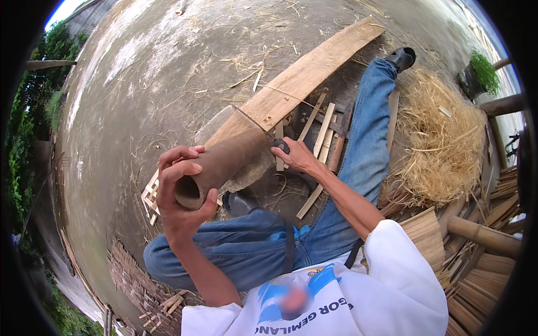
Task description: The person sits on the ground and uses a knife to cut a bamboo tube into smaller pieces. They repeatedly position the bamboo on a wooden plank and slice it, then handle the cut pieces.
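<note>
Just in front of the long wooden plank (302,75) on the concrete floor (151,73), a hollow brown bamboo tube (221,162) lies slanted over the person's bent knee. The left hand (179,193) is clamped around its open near end. The right hand (294,155) grips a dark knife handle (282,147) at the tube's far end, blade (252,120) set against it. Right of the plank lies a straw pile (440,140).

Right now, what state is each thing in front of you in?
Bamboo tube: hollow, tilted, near end raised, far end down on the plank.
Left hand: grip closed around the tube's open end.
Right hand: closed on a dark handle.
Blade: set against the tube's far end.
Plank: flat on the ground.
Straw pile: loose heap.
</note>
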